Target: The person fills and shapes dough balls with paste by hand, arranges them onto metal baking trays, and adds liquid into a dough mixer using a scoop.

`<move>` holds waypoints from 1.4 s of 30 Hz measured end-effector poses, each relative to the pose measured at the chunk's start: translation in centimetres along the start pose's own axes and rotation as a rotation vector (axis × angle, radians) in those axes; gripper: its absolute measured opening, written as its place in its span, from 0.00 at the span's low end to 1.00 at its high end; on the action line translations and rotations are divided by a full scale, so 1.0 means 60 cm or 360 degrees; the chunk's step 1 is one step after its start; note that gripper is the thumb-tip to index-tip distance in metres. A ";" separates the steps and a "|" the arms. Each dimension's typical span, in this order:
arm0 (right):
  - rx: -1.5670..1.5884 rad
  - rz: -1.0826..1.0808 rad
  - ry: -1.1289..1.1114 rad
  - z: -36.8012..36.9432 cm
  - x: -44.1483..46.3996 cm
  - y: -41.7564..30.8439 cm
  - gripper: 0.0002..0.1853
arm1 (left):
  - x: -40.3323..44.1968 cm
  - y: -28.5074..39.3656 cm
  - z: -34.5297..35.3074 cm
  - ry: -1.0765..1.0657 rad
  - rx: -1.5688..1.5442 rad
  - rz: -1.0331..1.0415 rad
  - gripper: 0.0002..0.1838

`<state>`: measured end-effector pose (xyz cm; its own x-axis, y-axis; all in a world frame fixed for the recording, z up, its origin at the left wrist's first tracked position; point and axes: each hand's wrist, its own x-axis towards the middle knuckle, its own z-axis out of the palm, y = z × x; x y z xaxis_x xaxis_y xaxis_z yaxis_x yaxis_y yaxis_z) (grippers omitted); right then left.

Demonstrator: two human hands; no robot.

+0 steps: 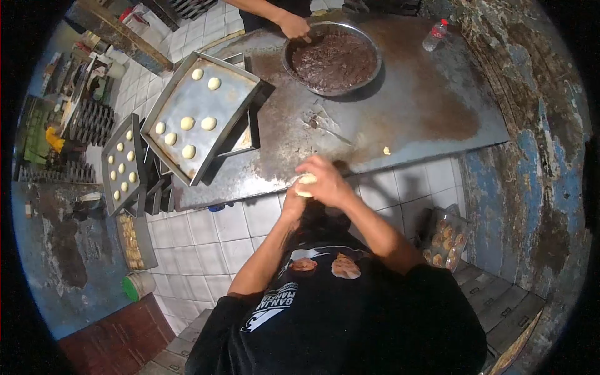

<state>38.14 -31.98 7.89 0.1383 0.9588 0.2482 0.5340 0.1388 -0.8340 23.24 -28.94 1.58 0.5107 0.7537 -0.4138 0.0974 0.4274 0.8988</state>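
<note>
A pale piece of dough (306, 180) is held between my two hands over the near edge of the metal table. Closed round its lower side is my left hand (294, 201). My right hand (327, 182) curls over it from above and the right, so part of the dough is hidden. Beyond my hands, a thin metal utensil (334, 134) lies on the tabletop near dark smears. Farther back stands a large metal bowl (286, 62) of dark brown filling (334, 61). Another person's hand (294, 26) is at its rim.
To the left, a metal tray (234, 74) with several dough balls rests on stacked trays. A second tray (111, 187) of dough balls stands beside it. A dough scrap (387, 150) lies near the table's right front, and a bottle (432, 39) stands at the back right.
</note>
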 end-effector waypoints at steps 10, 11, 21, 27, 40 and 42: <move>-0.0844 0.0577 -0.0460 0.040 0.140 0.301 0.12 | 0.175 0.192 -0.061 -0.0084 -0.1081 -0.0067 0.33; -0.0529 0.0566 -0.0363 0.027 0.165 0.277 0.13 | 0.193 0.205 -0.070 -0.0068 -0.1105 -0.0064 0.33; -0.0999 0.0544 -0.0173 -0.068 0.500 0.293 0.12 | 0.401 0.275 -0.099 0.0105 -0.0442 0.0116 0.37; -0.0242 0.0460 0.0050 -0.058 0.512 0.338 0.12 | 0.460 0.295 -0.127 0.0264 -0.0161 0.0278 0.33; 0.0364 0.0372 -0.0088 -0.123 0.429 0.214 0.15 | 0.466 0.292 -0.053 0.0492 0.0542 0.0608 0.32; -0.0262 -0.0264 0.0149 -0.086 0.370 0.175 0.15 | 0.455 0.287 -0.027 0.0478 0.0682 0.0704 0.30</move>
<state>51.13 -10.54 7.19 0.1100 0.8980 0.4261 0.6836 0.2429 -0.6883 37.47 -0.19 5.54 0.3270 0.9442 0.0388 0.2952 -0.1411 0.9449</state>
